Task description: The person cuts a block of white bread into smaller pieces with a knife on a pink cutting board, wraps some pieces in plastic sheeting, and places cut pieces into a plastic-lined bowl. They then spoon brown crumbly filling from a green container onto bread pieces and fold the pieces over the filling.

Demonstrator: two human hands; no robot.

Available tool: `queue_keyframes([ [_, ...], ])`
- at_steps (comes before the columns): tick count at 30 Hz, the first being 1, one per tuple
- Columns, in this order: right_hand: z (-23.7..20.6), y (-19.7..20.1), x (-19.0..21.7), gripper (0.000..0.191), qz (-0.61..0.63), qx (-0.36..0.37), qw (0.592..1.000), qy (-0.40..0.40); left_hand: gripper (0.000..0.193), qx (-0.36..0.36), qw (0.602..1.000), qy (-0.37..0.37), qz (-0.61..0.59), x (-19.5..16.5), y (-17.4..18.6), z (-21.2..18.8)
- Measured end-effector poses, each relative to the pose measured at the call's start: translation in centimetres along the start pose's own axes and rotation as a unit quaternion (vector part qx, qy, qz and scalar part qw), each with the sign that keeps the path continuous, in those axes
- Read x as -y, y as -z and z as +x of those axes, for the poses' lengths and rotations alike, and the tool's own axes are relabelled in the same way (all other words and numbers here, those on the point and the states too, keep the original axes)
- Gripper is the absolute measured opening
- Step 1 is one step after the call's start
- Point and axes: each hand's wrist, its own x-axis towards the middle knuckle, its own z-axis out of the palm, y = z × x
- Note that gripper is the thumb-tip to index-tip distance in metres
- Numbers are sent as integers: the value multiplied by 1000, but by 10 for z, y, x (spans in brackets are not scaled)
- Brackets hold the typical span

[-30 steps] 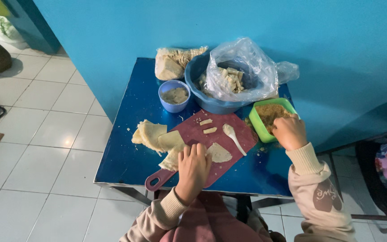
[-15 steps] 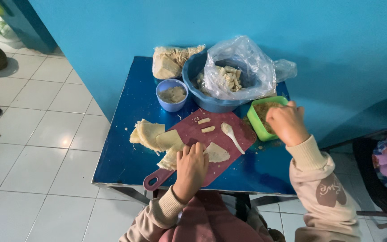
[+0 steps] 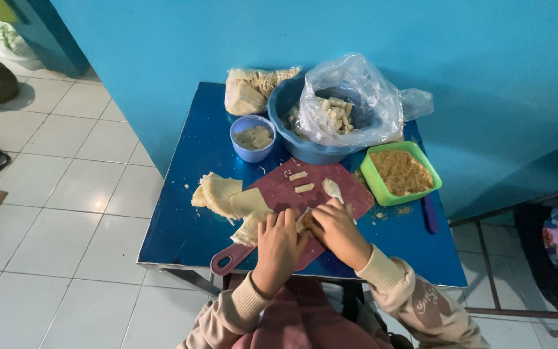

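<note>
both hands meet over a pale wrapper sheet (image 3: 305, 220) lying on the near part of the maroon cutting board (image 3: 279, 194), w/ the left hand (image 3: 278, 242) flat on it, fingers narrow and pressed together, and the right hand (image 3: 337, 227) just beside, fingers curled down onto the same sheet, pinching at its edge. can't tell what's under the palms, mostly hidden.

on the board further up: two small rolled pieces (image 3: 301, 181) lying apart from each other, and a white spoon (image 3: 332, 189) touching the right fingertips. off the board's left edge, a loose stack of wrappers (image 3: 224, 194) partly on the board, partly on the blue tabletop (image 3: 188, 226).

behind the board, a small blue cup (image 3: 252, 137) w/ pale paste in it. next to it a big blue basin (image 3: 311, 139) lined w/ a clear plastic bag (image 3: 356, 97), finished rolls inside. at the far edge, a bag of more wrappers (image 3: 253, 90) leaning on the basin. right of the board, a green square tub (image 3: 400, 173) w/ brownish crumbly filling, some crumbs spilled on the tabletop near it. a dark blue utensil (image 3: 429, 214) lies just below the tub.

white tiled floor (image 3: 66, 194) to the left, blue wall (image 3: 292, 39) behind.
</note>
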Motion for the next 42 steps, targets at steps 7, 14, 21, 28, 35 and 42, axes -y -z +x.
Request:
queue_keyframes([
  [7, -21, -1, -17, 18, 30, -71, 997, 26, 42, 9, 1000, 15, 10, -3, 1, 0],
  [14, -14, -2, -19, 24, 28, -84, 996, 23, 40, -20, 1000, -19, -12, -5, 6, 0],
  [21, -18, 13, -19, 14, -73, -98, 992, -3, 26, -7, 999, -29, -23, -6, -1, 1],
  [28, -23, 19, -18, 16, -52, -52, 996, -44, 21, 5, 998, -57, -39, -10, 2, 1],
  [35, -17, 20, -15, 19, 12, -68, 997, -33, 11, -9, 996, -77, -39, -10, 6, 0],
  [42, -14, 17, -7, 16, 194, -29, 972, -130, 12, -9, 996, -84, -31, -7, 1, 0],
])
